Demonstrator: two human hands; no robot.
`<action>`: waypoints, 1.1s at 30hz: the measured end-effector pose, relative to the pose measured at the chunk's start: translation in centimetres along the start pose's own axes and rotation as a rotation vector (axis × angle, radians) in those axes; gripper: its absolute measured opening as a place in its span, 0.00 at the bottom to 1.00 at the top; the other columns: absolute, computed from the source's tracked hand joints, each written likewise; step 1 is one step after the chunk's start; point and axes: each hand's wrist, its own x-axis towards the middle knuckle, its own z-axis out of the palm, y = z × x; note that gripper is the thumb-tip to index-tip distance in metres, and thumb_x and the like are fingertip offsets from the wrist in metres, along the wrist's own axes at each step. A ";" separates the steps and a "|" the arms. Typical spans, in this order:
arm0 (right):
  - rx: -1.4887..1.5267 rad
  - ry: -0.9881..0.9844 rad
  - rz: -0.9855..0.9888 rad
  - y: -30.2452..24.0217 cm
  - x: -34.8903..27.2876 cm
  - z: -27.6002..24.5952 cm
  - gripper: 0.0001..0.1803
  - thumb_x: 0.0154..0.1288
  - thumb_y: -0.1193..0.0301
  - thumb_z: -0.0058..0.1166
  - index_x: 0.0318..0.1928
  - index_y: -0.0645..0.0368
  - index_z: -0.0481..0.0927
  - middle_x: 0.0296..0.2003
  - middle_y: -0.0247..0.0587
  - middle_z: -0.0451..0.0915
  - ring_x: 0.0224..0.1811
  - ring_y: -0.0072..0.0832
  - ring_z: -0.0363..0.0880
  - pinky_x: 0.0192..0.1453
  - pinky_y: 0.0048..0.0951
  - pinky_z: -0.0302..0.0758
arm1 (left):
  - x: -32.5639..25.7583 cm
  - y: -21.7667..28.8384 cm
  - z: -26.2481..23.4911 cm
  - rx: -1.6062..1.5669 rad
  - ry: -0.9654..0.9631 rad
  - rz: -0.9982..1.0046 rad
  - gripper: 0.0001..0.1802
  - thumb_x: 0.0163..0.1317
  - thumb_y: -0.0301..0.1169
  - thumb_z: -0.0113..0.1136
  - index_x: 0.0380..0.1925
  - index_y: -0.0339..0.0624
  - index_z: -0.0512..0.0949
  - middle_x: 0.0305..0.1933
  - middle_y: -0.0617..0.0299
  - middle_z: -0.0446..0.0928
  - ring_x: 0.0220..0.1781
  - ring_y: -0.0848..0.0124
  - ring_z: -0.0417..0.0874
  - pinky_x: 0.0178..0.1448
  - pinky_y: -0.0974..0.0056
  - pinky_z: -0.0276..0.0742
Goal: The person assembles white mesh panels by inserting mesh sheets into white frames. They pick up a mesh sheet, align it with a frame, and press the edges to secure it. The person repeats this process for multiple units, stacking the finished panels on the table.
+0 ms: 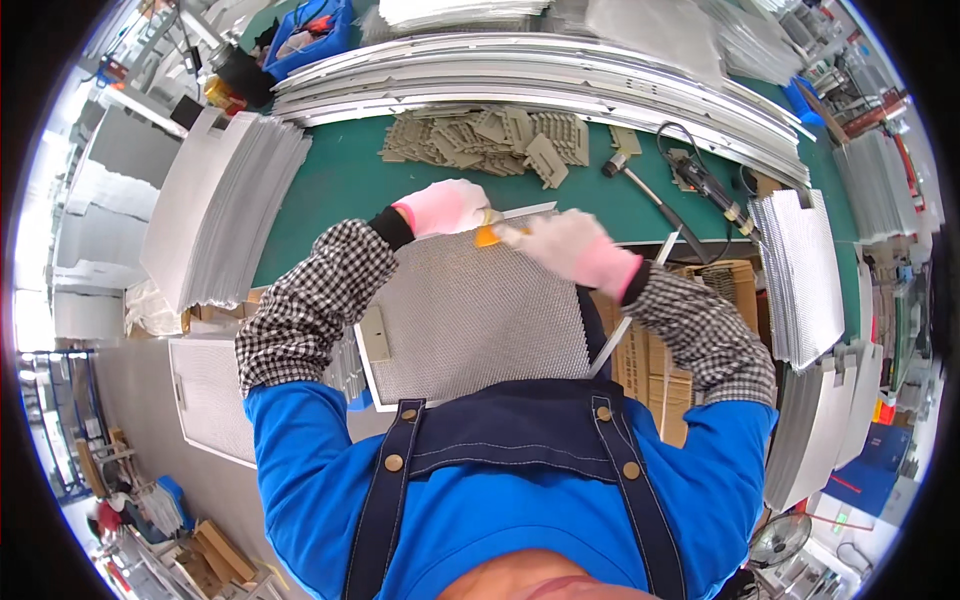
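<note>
With right fingers [514, 233], holds an orange tool [486, 237] at the far edge of a mesh panel [480, 310]. With left fingers [472, 212], curls at the same edge; cannot tell the exact grip. Has the panel directly before the bib [510, 425]. Beyond, on the tabletop [340, 185]: heaped beige pieces [470, 142]; rightward, a hammer [664, 207].

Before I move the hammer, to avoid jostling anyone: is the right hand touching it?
Apart: the head view shows green tabletop between the hammer and right hand.

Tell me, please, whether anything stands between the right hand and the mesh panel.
Only the orange tool at the fingertips of the right hand, near the mesh panel's far edge; nothing else visible does.
</note>
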 end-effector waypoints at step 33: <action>1.111 0.612 0.823 -6.5 -2.7 -5.7 0.25 0.73 0.71 0.51 0.65 0.70 0.63 0.52 0.53 0.78 0.54 0.37 0.79 0.60 0.34 0.75 | -20.4 6.8 -1.0 -0.401 1.416 -0.280 0.24 0.79 0.45 0.50 0.43 0.31 0.79 0.27 0.67 0.69 0.32 0.80 0.64 0.36 0.69 0.62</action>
